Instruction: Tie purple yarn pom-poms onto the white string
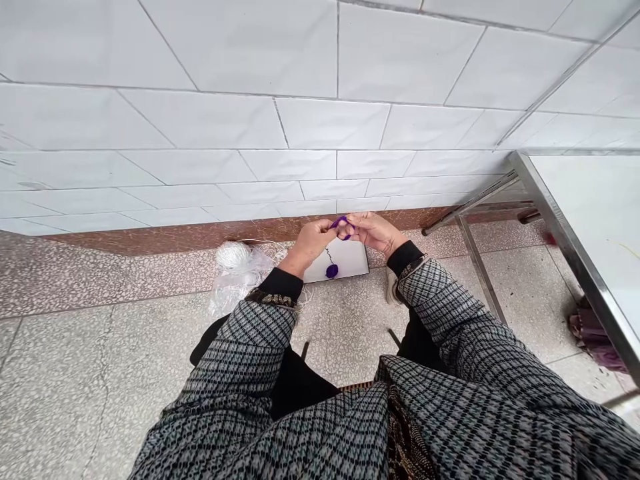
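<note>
Between my two hands is a small loop of purple yarn (341,221), pinched from both sides. My left hand (314,241) grips its left end between thumb and fingers. On the other side, my right hand (374,231) pinches the loop with fingers curled. A thin dark strand hangs from the loop down to a small purple yarn ball (332,271). That ball rests on a white board (354,259) on the floor below my hands. Whether a hook or needle is in either hand, I cannot make out.
White yarn (233,255) and a clear plastic bag (235,287) lie on the speckled floor (150,347) at left. A tiled wall (305,120) rises ahead. A metal-framed table (580,260) stands at right, with dark purple cloth (597,337) beneath it.
</note>
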`<state>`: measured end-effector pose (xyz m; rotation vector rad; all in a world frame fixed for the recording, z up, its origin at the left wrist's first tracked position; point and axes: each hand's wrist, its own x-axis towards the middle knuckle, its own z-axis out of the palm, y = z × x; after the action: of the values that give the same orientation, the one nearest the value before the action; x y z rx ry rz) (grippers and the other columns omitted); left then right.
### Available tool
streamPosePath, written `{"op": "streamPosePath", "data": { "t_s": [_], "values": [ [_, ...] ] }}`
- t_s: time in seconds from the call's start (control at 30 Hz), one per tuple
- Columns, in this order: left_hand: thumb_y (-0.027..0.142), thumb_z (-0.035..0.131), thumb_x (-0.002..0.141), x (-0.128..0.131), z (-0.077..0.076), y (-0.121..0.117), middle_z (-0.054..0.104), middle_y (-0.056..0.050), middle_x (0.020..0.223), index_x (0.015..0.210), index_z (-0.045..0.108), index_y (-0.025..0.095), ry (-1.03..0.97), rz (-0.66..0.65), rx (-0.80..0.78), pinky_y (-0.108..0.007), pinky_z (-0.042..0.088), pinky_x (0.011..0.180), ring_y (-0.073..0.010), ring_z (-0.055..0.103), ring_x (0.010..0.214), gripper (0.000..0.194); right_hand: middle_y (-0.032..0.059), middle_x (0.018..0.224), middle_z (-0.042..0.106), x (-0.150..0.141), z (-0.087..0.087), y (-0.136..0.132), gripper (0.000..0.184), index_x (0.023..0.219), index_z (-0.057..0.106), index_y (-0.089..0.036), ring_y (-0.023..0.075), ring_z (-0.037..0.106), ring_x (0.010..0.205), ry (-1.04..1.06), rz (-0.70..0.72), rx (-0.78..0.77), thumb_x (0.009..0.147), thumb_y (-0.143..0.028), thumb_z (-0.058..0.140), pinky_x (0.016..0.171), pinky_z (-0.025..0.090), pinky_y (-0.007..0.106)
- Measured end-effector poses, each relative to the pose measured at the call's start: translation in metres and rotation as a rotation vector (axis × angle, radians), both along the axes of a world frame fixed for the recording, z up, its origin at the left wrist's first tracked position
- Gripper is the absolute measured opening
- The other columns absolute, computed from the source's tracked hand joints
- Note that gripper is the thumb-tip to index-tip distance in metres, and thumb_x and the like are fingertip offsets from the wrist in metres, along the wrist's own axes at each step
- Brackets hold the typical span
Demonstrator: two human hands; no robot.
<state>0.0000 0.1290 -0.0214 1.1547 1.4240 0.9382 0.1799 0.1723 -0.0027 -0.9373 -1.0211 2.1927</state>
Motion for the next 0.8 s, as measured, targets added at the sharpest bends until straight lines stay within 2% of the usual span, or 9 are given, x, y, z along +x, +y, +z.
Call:
{"op": "streamPosePath", "data": {
  "t_s": [0.17, 0.27, 0.3, 0.37, 0.43, 0.5, 0.57, 0.67, 0.8],
  "values": [
    [0.023, 0.064, 0.073, -0.017, 0.003, 0.000, 0.047, 0.004, 0.051, 0.058, 0.058, 0.020, -0.118, 0.027, -0.004, -0.028, 0.033, 0.058, -0.0113, 0.040, 0.053, 0.016, 0.0012, 0.085, 0.072, 0.018, -0.008, 0.009, 0.025, 0.079, 0.075, -0.019, 0.0158, 0.067, 0.092, -0.132, 0.166, 0.236, 0.096, -0.038, 0.077, 0.102, 0.053, 0.036],
    [0.017, 0.066, 0.070, -0.022, 0.005, -0.001, 0.052, 0.002, 0.053, 0.056, 0.060, 0.018, -0.276, 0.077, -0.102, -0.028, 0.034, 0.057, -0.0099, 0.042, 0.051, 0.015, 0.0056, 0.105, 0.072, 0.020, -0.011, 0.011, 0.019, 0.080, 0.076, -0.020, 0.0224, 0.065, 0.106, -0.394, 0.287, 0.654, 0.097, -0.027, 0.074, 0.114, 0.044, 0.049],
    [0.016, 0.066, 0.069, -0.021, 0.005, -0.001, 0.056, 0.001, 0.056, 0.058, 0.061, 0.017, -0.359, 0.105, -0.150, -0.027, 0.036, 0.057, -0.0098, 0.044, 0.052, 0.013, 0.0082, 0.117, 0.071, 0.018, -0.012, 0.010, 0.015, 0.080, 0.077, -0.020, 0.0260, 0.062, 0.116, -0.511, 0.284, 0.821, 0.095, -0.020, 0.074, 0.118, 0.039, 0.054],
    [0.015, 0.066, 0.069, -0.016, 0.006, -0.003, 0.062, -0.002, 0.063, 0.063, 0.064, 0.016, -0.553, 0.178, -0.243, -0.027, 0.042, 0.060, -0.0103, 0.050, 0.055, 0.007, 0.0105, 0.144, 0.063, 0.011, -0.014, 0.005, 0.015, 0.088, 0.080, -0.021, 0.0327, 0.050, 0.138, -0.720, 0.138, 1.101, 0.093, -0.010, 0.071, 0.125, 0.023, 0.061],
    [0.015, 0.065, 0.072, -0.008, 0.005, -0.005, 0.064, -0.003, 0.065, 0.070, 0.067, 0.016, -0.708, 0.192, -0.317, -0.028, 0.045, 0.061, -0.0105, 0.051, 0.055, 0.003, 0.0100, 0.157, 0.055, 0.001, -0.019, -0.001, 0.013, 0.091, 0.080, -0.022, 0.0376, 0.037, 0.151, -0.809, 0.007, 1.213, 0.094, -0.013, 0.071, 0.127, 0.011, 0.065],
    [0.014, 0.065, 0.072, -0.001, 0.004, -0.006, 0.064, -0.003, 0.066, 0.072, 0.067, 0.015, -0.772, 0.135, -0.370, -0.028, 0.045, 0.060, -0.0096, 0.050, 0.054, 0.001, 0.0125, 0.162, 0.051, -0.009, -0.025, -0.005, 0.013, 0.093, 0.080, -0.020, 0.0394, 0.031, 0.155, -0.788, -0.065, 1.215, 0.095, -0.015, 0.069, 0.128, 0.012, 0.063],
    [0.015, 0.068, 0.073, 0.003, 0.003, -0.008, 0.063, -0.002, 0.066, 0.072, 0.064, 0.016, -0.794, 0.101, -0.370, -0.027, 0.044, 0.058, -0.0095, 0.050, 0.054, 0.004, 0.0129, 0.160, 0.053, -0.016, -0.029, -0.009, 0.022, 0.098, 0.080, -0.020, 0.0346, 0.039, 0.153, -0.654, -0.053, 1.153, 0.096, -0.011, 0.060, 0.128, 0.021, 0.058],
    [0.017, 0.072, 0.075, 0.002, 0.001, -0.011, 0.063, -0.002, 0.066, 0.071, 0.063, 0.016, -0.796, 0.097, -0.315, -0.026, 0.043, 0.058, -0.0099, 0.052, 0.057, 0.010, 0.0093, 0.158, 0.057, -0.019, -0.030, -0.013, 0.028, 0.108, 0.080, -0.024, 0.0291, 0.046, 0.150, -0.441, -0.031, 0.993, 0.093, -0.012, 0.059, 0.128, 0.028, 0.051],
    [0.014, 0.076, 0.076, 0.001, 0.000, -0.012, 0.063, 0.001, 0.068, 0.080, 0.069, 0.017, -0.802, 0.153, -0.214, -0.024, 0.045, 0.060, -0.0087, 0.052, 0.059, 0.009, 0.0093, 0.161, 0.054, -0.022, -0.029, -0.023, 0.025, 0.111, 0.079, -0.023, 0.0288, 0.046, 0.151, -0.254, -0.116, 0.759, 0.089, -0.022, 0.067, 0.127, 0.032, 0.046]
  ]
}}
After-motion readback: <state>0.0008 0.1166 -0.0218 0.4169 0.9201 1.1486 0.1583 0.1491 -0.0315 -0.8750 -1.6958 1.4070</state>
